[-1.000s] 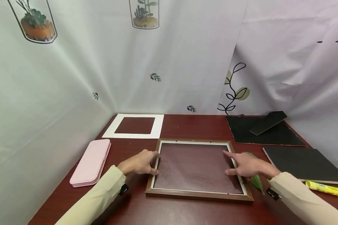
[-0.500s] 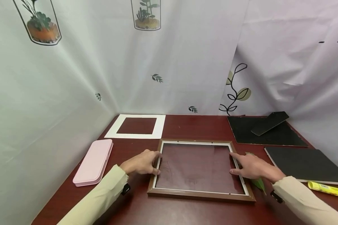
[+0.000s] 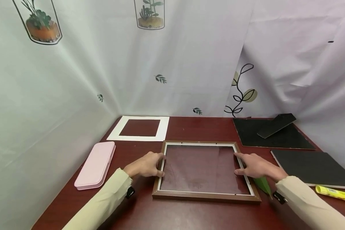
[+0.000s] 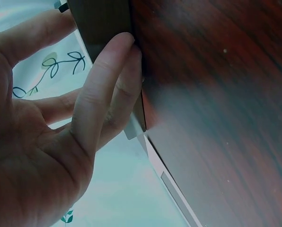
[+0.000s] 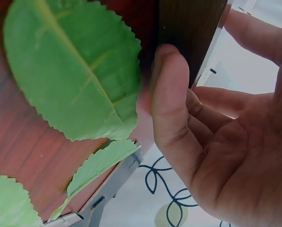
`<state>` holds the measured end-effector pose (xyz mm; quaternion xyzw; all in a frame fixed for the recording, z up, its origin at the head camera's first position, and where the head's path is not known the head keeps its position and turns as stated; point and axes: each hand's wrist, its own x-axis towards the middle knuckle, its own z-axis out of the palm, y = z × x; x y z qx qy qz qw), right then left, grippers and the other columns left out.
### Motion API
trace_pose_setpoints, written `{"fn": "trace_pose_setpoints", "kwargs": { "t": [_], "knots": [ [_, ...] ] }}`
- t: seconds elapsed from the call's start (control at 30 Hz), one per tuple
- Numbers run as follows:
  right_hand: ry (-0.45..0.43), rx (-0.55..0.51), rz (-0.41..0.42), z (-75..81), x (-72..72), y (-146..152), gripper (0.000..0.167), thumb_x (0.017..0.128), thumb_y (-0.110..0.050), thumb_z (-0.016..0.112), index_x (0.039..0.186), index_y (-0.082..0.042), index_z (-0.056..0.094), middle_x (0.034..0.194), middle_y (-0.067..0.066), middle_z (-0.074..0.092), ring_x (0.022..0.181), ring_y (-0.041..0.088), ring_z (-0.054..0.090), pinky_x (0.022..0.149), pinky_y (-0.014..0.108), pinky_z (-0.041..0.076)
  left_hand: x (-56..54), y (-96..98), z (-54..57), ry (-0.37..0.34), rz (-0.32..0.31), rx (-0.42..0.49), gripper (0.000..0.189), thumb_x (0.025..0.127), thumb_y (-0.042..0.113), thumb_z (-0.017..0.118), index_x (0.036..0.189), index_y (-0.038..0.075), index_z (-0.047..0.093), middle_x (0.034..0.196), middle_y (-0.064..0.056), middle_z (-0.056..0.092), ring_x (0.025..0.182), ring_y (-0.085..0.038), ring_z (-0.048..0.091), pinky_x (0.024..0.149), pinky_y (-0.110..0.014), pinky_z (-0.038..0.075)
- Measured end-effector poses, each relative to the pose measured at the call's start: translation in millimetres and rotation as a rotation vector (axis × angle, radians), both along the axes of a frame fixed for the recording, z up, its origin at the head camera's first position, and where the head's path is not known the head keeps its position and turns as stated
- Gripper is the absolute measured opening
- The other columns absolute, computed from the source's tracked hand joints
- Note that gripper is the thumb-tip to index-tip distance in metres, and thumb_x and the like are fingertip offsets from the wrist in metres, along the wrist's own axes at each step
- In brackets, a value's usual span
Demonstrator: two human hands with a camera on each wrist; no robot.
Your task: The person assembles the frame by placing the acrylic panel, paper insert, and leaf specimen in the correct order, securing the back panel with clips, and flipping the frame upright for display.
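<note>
A brown picture frame (image 3: 207,197) with a white inner lip and a clear pane (image 3: 201,169) lies face down on the dark red table. My left hand (image 3: 146,164) grips its left side, thumb and index finger over the top edge. In the left wrist view the other fingers (image 4: 101,90) bend against the frame's outer wall. Opposite, my right hand (image 3: 254,165) grips the right side the same way; the right wrist view shows a finger (image 5: 171,94) along that wall. Green serrated leaves (image 5: 79,71) lie beside this hand, mostly hidden under it in the head view.
A white mat (image 3: 138,138) lies at the back left, a pink case (image 3: 95,166) in front of it. At the back right is a black backing board (image 3: 247,131) with a stand leg (image 3: 277,125). Nearer are a black flat book (image 3: 313,167) and a yellow tube (image 3: 334,193).
My right hand has drawn back from over the pane to the frame's right edge. The left hand keeps its place on the left side. The head view has shifted slightly.
</note>
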<state>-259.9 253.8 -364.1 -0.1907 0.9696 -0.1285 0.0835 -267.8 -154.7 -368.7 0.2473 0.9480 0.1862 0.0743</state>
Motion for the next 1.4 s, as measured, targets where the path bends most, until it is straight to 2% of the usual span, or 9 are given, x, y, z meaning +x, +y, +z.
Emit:
{"fn": "trace_pose_setpoints", "kwargs": {
  "t": [0.4,0.6,0.67,0.73,0.8,0.87,1.0,1.2,1.4],
  "knots": [
    [0.015,-0.003,-0.006,-2.4,-6.6,1.4,0.078,0.085,-0.035,0.078,0.143,0.008,0.047,0.134,0.03,0.059,0.115,0.039,0.063,0.091,0.054,0.052,-8.1,-1.6,-1.3,-0.001,0.026,0.022,0.057,0.074,0.02,0.088,0.123,0.001,0.064,0.08,-0.003,0.061,0.074,-0.013,0.054,0.069,-0.029,0.046],
    [0.016,0.03,-0.033,2.3,-13.1,-2.7,0.079,0.085,-0.036,0.079,0.143,0.007,0.047,0.137,0.033,0.056,0.12,0.046,0.059,0.093,0.058,0.051,-16.4,-5.8,2.5,-0.018,0.002,0.058,0.055,0.075,0.018,0.087,0.122,0.0,0.064,0.078,-0.006,0.059,0.071,-0.012,0.052,0.066,-0.026,0.044],
    [0.0,0.04,-0.057,4.5,-15.4,-4.6,0.08,0.085,-0.036,0.079,0.145,0.006,0.046,0.137,0.033,0.055,0.105,0.039,0.066,0.086,0.052,0.054,-20.5,-8.0,5.6,-0.057,-0.007,0.079,0.052,0.079,0.017,0.085,0.123,0.0,0.063,0.076,-0.006,0.058,0.068,-0.011,0.056,0.064,-0.025,0.047],
    [-0.028,0.033,-0.08,6.4,-15.9,-5.9,0.081,0.086,-0.035,0.078,0.147,0.006,0.043,0.123,0.029,0.063,0.081,0.027,0.068,0.073,0.043,0.054,-27.0,-11.5,8.8,-0.098,-0.014,0.101,0.047,0.084,0.02,0.081,0.125,0.003,0.063,0.074,-0.005,0.06,0.063,-0.011,0.059,0.061,-0.025,0.05],
    [-0.056,0.017,-0.1,7.1,-15.5,-6.7,0.081,0.087,-0.033,0.077,0.148,0.005,0.041,0.109,0.024,0.067,0.06,0.017,0.058,0.063,0.034,0.048,-37.0,-16.3,11.1,-0.104,-0.008,0.115,0.04,0.09,0.021,0.075,0.125,0.006,0.064,0.072,-0.005,0.062,0.057,-0.012,0.062,0.059,-0.026,0.052],
    [-0.08,-0.004,-0.116,6.6,-14.3,-7.7,0.081,0.088,-0.031,0.076,0.149,0.005,0.039,0.09,0.015,0.065,0.048,0.011,0.047,0.056,0.03,0.043,-49.8,-22.8,12.9,-0.047,0.003,0.107,0.033,0.093,0.021,0.071,0.123,0.007,0.067,0.075,-0.006,0.068,0.061,-0.013,0.065,0.061,-0.029,0.053],
    [-0.096,-0.029,-0.12,3.9,-12.3,-6.2,0.08,0.088,-0.03,0.076,0.15,0.005,0.038,0.075,0.006,0.056,0.047,0.01,0.044,0.054,0.029,0.042,-75.7,-35.4,10.1,0.084,0.081,0.124,0.025,0.093,0.01,0.067,0.117,0.004,0.069,0.094,-0.013,0.075,0.083,-0.022,0.071,0.075,-0.035,0.055],
    [-0.131,-0.075,-0.151,-2.4,-10.3,-2.3,0.079,0.088,-0.026,0.076,0.15,0.003,0.038,0.062,0.003,0.049,0.045,0.012,0.046,0.049,0.028,0.043,-100.9,-47.0,-8.2,0.008,0.229,0.332,0.031,0.093,0.001,0.064,0.124,0.001,0.065,0.12,-0.018,0.07,0.117,-0.037,0.066,0.094,-0.047,0.054],
    [-0.12,-0.082,-0.143,-1.8,-13.4,-4.3,0.079,0.087,-0.027,0.078,0.15,0.003,0.039,0.087,0.013,0.061,0.047,0.014,0.051,0.047,0.03,0.046,-110.8,-52.6,-16.7,0.001,0.398,0.389,0.034,0.094,0.001,0.062,0.128,0.0,0.062,0.132,-0.021,0.063,0.123,-0.038,0.059,0.101,-0.052,0.049]
  ]
}}
